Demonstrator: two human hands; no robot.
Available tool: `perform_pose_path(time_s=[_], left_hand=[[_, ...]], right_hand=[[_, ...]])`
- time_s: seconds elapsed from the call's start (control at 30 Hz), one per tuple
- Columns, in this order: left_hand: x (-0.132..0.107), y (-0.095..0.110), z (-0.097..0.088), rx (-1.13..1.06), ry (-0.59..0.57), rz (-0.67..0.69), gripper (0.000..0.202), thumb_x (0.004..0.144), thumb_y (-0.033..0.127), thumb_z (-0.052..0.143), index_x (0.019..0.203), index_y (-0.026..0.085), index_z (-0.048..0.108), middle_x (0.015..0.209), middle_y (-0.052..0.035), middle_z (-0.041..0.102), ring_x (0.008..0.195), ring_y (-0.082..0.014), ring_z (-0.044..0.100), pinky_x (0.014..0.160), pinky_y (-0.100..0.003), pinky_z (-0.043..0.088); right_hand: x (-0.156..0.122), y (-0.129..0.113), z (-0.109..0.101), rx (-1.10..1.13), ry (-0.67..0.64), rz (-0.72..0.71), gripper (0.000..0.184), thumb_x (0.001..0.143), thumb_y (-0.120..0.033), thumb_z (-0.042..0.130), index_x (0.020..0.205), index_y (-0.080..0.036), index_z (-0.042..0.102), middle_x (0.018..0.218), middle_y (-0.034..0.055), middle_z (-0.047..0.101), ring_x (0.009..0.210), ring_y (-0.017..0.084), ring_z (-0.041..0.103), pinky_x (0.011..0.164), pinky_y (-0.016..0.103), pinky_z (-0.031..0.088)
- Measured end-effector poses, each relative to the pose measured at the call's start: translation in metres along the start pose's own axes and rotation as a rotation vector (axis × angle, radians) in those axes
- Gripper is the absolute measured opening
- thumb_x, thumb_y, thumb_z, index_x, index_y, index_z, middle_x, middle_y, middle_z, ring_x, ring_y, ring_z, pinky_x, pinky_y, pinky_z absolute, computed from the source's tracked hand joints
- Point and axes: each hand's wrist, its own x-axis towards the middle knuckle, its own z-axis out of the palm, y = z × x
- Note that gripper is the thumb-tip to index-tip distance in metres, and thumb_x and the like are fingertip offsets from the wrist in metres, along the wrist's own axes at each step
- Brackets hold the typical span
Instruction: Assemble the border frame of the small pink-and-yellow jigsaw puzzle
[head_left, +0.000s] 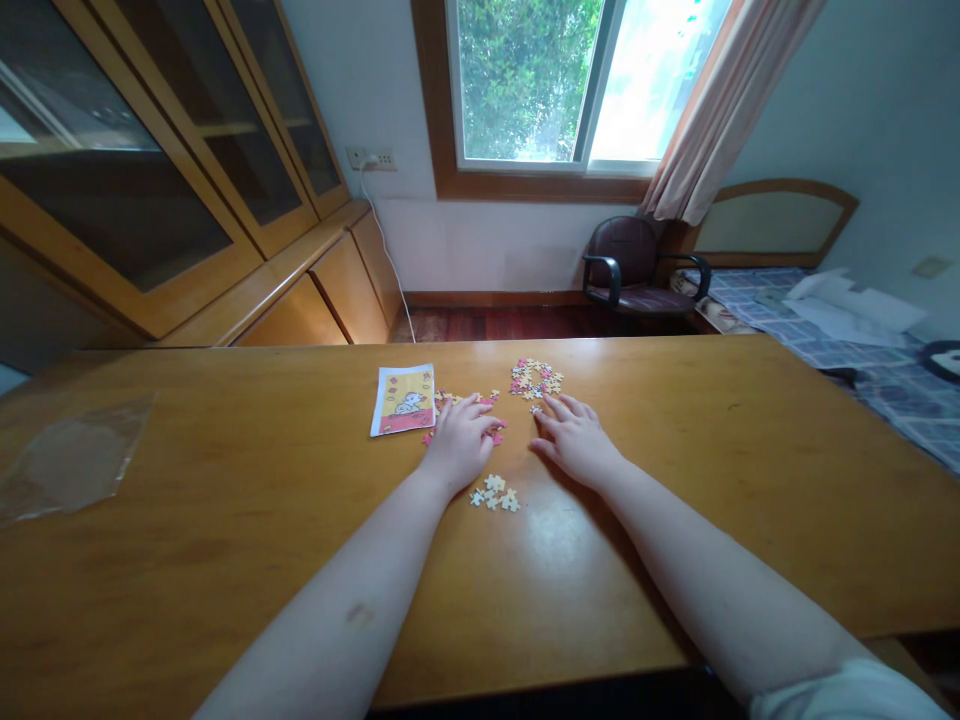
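Observation:
My left hand [461, 443] lies palm down, fingers spread, over a partly assembled jigsaw puzzle [496, 436] with pink and yellow pieces, hiding much of it. My right hand [576, 438] rests to its right, fingers apart, with a fingertip at a single puzzle piece [535, 409] on the table. Beyond that hand is a loose pile of puzzle pieces [555, 384] in pink, yellow and white. Nearer to me, below my left hand, a small group of pale puzzle pieces [493, 494] lies. Left of my left hand sits a picture card [406, 399] showing white cartoon figures on yellow and pink.
The wooden table [247, 450] fills the lower view, with a clear plastic bag [75, 450] at its left. Past its far edge are a glass-door cabinet [225, 110], a dark armchair [634, 265], a window [532, 80] and a bed [795, 300].

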Motion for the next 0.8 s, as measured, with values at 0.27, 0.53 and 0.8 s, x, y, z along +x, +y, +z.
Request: perform_pose_path(time_s=[0.27,0.53,0.8], left_hand=[[0.000,0.000,0.000,-0.029,0.007,-0.016,0.035,0.081,0.013,0.049,0.103,0.025,0.073,0.125,-0.0033,0.065,0.133,-0.0278,0.044,0.117,-0.055,0.021],[0.000,-0.001,0.001,-0.053,0.017,-0.039,0.036,0.079,0.012,0.049,0.102,0.024,0.073,0.124,-0.0039,0.066,0.132,-0.0274,0.045,0.117,-0.055,0.022],[0.001,0.000,0.000,-0.060,0.015,-0.042,0.035,0.079,0.012,0.049,0.102,0.024,0.073,0.124,-0.0039,0.065,0.132,-0.0267,0.044,0.117,-0.054,0.022]], right_hand=[[-0.001,0.003,-0.007,0.179,0.009,-0.065,0.057,0.092,-0.048,0.050,0.142,-0.021,0.046,0.148,0.0128,0.043,0.139,0.032,0.032,0.112,0.052,0.025],[-0.019,-0.042,-0.021,0.450,-0.120,-0.531,0.030,0.091,-0.038,0.057,0.114,-0.022,0.068,0.113,0.0059,0.070,0.098,0.019,0.060,0.092,0.033,0.043],[-0.014,-0.038,-0.004,0.373,-0.097,-0.557,0.027,0.097,-0.031,0.049,0.114,-0.028,0.070,0.119,0.0013,0.069,0.101,0.019,0.056,0.091,0.035,0.040]])
